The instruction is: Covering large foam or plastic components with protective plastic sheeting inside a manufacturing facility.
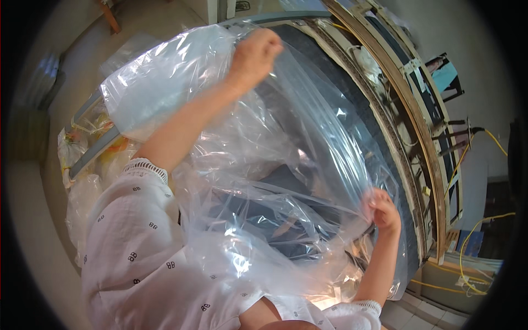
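Note:
A large, crinkled piece of clear plastic film (pixel 335 148) is stretched between my two hands, over a dark grey surface. My left hand (pixel 257 58) reaches to the far side, its fingers closed on the film's upper edge. Lower and to the right, my right hand (pixel 384 209) pinches the same film, pulling a band of it taut between the two hands. More of the film spreads loosely toward my body and off to the left. Dark pieces (pixel 286 181) show through it; what they are is unclear. I cannot tell whether the film is a bag or a flat sheet.
Along the right runs a long wooden-edged frame (pixel 407 99) with metal fittings. Yellow cables (pixel 467 242) hang beyond it. At the left, a grey metal rail (pixel 94 153) stands by clear bags (pixel 82 203) with yellow contents. A dark-and-turquoise item (pixel 444 74) is at the upper right.

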Motion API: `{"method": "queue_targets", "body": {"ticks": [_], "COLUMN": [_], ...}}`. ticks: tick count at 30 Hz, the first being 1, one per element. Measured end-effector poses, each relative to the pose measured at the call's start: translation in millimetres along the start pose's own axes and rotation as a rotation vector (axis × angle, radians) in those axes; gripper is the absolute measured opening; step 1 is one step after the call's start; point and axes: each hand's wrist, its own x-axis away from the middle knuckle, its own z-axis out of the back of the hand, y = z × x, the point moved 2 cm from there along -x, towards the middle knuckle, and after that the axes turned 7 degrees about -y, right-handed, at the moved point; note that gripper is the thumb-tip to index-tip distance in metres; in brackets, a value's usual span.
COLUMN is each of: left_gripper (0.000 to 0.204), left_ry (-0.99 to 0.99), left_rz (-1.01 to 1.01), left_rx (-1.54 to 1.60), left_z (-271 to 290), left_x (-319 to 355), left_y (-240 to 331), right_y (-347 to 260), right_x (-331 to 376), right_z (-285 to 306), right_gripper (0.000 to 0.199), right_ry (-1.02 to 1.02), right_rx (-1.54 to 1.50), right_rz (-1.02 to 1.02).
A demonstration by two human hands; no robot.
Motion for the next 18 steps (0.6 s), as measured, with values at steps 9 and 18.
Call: {"method": "queue_targets", "body": {"ticks": [9, 18], "left_gripper": [0.009, 0.014], "left_ry": [0.029, -0.121], "left_rz": [-0.048, 0.105], "left_rx": [-0.330, -0.041], "left_z": [39.4, 40.3], "left_x": [-44.8, -51.4], "left_y": [-101.9, -90.7], "right_y": [10.2, 9.3], "right_x": [18.3, 18.3], "right_z": [16.3, -8.9], "right_gripper": [0.032, 0.029], "right_ry": [0.023, 0.125], "right_rx": [-0.221, -0.167], "right_rz": [0.059, 0.094]}}
